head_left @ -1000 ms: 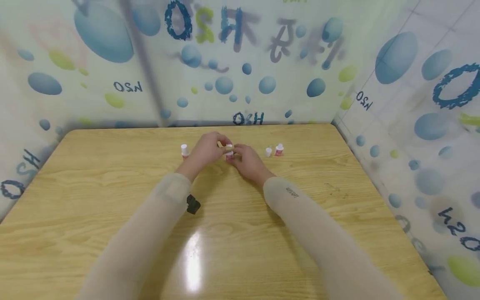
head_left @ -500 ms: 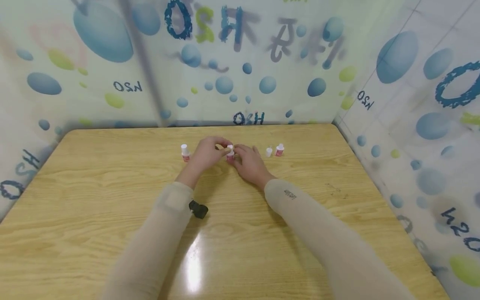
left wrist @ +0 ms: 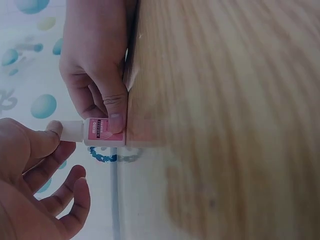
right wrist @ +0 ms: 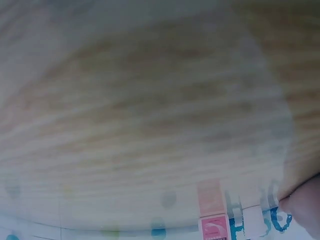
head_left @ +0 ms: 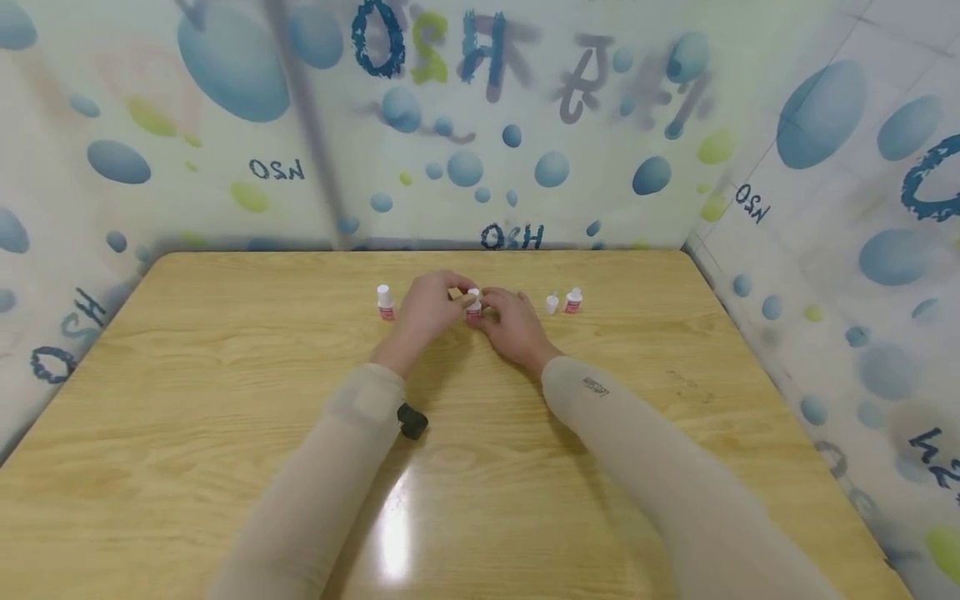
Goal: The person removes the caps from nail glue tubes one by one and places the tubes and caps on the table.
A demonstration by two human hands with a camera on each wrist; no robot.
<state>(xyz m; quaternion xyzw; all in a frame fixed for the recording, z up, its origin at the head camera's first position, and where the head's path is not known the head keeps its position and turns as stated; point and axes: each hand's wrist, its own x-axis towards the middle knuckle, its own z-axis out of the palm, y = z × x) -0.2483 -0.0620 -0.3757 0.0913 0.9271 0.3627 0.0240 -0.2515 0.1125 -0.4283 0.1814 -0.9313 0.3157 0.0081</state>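
Observation:
Both hands work on a small white bottle with a pink label (head_left: 473, 309), which stands upright on the table near its far edge. My left hand (head_left: 433, 302) pinches the white cap (left wrist: 71, 131) at the top between thumb and finger, its other fingers loosely bent. My right hand (head_left: 514, 323) grips the bottle's body from the other side, the thumb on the label in the left wrist view. The cap sits against the bottle there. Only a fingertip of the right hand (right wrist: 304, 210) shows in the right wrist view.
A second, capped bottle (head_left: 386, 303) stands left of the left hand. To the right, an uncapped-looking bottle (head_left: 573, 301) stands beside a loose white cap (head_left: 552, 304). A black device (head_left: 412, 422) hangs at the left cuff. A patterned wall (head_left: 465, 200) borders the wooden table (head_left: 480, 500).
The left hand has lowered slightly and shifted on the cap, turning at the wrist. The right hand keeps hold of the bottle. The head view has swung a little left.

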